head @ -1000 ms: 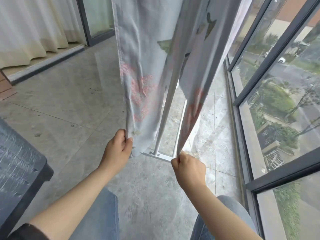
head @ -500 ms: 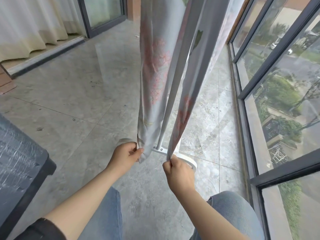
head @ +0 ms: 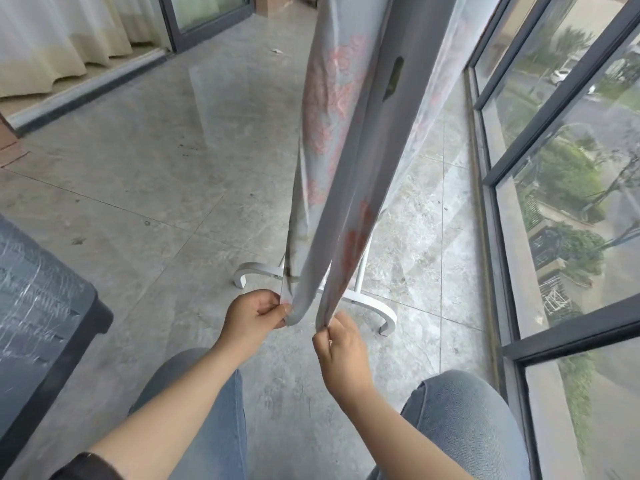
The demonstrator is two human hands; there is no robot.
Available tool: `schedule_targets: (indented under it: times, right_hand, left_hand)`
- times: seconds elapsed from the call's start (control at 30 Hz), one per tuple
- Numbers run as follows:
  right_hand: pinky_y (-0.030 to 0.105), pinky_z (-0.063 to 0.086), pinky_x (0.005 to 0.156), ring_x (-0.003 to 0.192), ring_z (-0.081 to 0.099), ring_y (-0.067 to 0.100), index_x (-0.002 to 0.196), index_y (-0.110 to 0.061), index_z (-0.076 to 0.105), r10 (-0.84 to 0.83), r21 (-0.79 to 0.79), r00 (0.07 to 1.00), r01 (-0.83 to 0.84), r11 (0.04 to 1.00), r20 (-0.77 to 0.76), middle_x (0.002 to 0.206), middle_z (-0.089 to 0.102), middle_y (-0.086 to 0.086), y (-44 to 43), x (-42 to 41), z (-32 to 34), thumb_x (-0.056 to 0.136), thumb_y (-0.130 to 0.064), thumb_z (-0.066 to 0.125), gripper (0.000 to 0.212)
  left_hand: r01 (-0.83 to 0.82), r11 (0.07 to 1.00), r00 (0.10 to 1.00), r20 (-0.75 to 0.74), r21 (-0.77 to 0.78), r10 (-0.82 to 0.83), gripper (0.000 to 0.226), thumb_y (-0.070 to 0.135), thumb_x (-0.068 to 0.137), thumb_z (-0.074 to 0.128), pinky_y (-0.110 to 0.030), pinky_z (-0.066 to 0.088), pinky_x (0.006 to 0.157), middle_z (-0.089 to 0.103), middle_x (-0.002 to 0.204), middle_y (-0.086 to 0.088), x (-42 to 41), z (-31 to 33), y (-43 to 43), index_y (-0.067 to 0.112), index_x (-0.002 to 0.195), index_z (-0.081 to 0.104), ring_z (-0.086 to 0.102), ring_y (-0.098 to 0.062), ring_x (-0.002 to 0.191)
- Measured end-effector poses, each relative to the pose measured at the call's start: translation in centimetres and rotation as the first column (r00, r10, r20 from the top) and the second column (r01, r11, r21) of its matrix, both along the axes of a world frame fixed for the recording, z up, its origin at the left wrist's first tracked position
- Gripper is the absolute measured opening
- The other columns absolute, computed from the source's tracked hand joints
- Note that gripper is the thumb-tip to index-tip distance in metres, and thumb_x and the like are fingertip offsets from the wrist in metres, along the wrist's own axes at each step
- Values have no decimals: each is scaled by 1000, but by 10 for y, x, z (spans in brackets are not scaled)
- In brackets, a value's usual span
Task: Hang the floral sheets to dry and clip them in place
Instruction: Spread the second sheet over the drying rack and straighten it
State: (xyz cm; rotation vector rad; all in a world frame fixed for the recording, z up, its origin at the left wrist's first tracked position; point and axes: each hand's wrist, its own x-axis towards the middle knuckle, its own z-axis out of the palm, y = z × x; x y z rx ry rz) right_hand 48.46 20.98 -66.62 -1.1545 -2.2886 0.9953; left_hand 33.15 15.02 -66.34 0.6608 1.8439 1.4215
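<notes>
Left hand (head: 254,315) pinching floral sheet (head: 329,133) edge, right hand (head: 343,355) pinching second edge, one rack (head: 258,267)

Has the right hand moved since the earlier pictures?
Yes. Judged against the rack base, the right hand, pinching the sheet, has shifted left, toward the base's middle and nearer the left hand.

I pulled my left hand (head: 254,315) and right hand (head: 343,355) closer together, so the thin grey sheet with pink flowers (head: 330,133) hangs narrower now.
</notes>
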Motion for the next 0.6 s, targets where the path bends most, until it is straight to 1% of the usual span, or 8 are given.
schedule_targets:
  times: [0.17,0.23,0.3,0.33,0.4,0.43,0.5,0.6]
  right_hand:
    - [21,24,53,61,32,10,60,-23,25,9,-43,999,-8,999,32,69,35,-6,2,-1,-8,91,-14,43,37]
    - [22,25,54,62,33,11,60,-20,27,24,-70,999,-21,997,40,69,36,-5,-2,0,-8,91,-14,43,35]
    - [23,26,56,63,35,10,61,-16,31,29,-116,1000,-28,993,10,68,37,-5,-6,1,-7,92,-13,43,33]
    - [22,27,56,63,35,9,62,-14,33,27,-146,1000,-28,989,-11,68,38,-5,-7,2,-5,93,-14,42,32]
    - [25,31,57,64,38,11,66,-7,40,18,-200,999,-25,979,-37,70,42,1,-8,1,-1,93,-14,41,29]
    - [29,34,60,66,41,15,68,-4,43,14,-224,999,-24,974,-46,72,46,5,-7,1,2,94,-15,41,28]
    - [32,38,63,68,45,16,73,-2,50,13,-270,998,-29,962,-62,78,52,10,-5,-1,9,96,-17,42,28]
    - [24,37,62,68,46,9,74,-5,54,34,-286,998,-49,957,-55,78,55,7,-3,-3,14,95,-16,43,27]
  left_hand:
    - [-17,999,1000,11,41,16,21,-2,82,70,-41,59,78,64,54,1,5,-3,0,4,65,59,62,-7,59]
    - [-13,999,998,-56,48,16,21,7,79,74,-38,56,73,65,55,-4,5,-4,0,10,63,60,59,-11,59]
    - [4,1000,984,-176,28,1,21,16,77,74,-34,47,63,62,58,-12,4,-7,-2,16,62,59,52,-15,57]
    - [3,1000,976,-216,19,1,21,16,77,75,-34,44,60,62,60,-14,5,-8,-3,17,63,59,51,-19,56]
    - [6,1000,975,-224,10,-4,20,12,77,76,-37,46,60,66,62,-11,7,-9,-4,17,64,61,59,-29,58]
    - [15,1000,979,-204,11,-12,20,10,77,77,-36,47,61,68,63,-9,9,-7,-5,17,65,62,63,-29,61]
    - [20,1000,987,-160,14,-18,22,8,77,77,-29,45,62,71,63,-4,13,-2,-6,19,64,64,63,-19,61]
    - [-5,1000,992,-128,4,5,31,7,75,78,-25,41,59,65,54,5,14,-3,-7,26,56,63,55,-7,54]
